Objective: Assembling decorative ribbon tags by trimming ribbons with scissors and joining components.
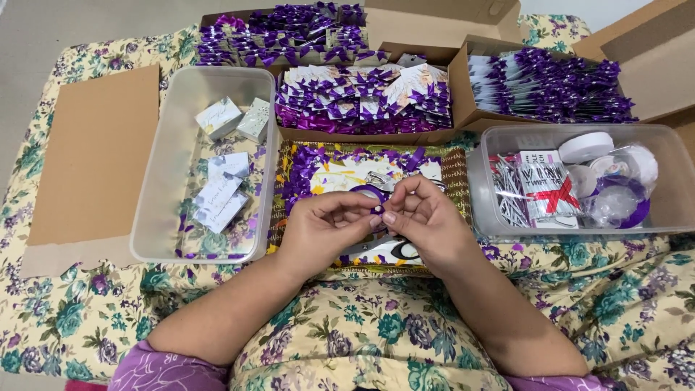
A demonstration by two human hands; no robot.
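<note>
where both hands [380, 217] meet, a purple ribbon piece [377, 210] sits pinched

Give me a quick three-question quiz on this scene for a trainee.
1. True or false: both hands pinch one small purple ribbon piece.
2. Which clear bin holds the two small boxes: A, the left bin, or B, the right bin?
3. What lies on the tray under the hands?

Key
1. True: left hand and right hand meet on it.
2. A.
3. Scissors, partly hidden.
</note>
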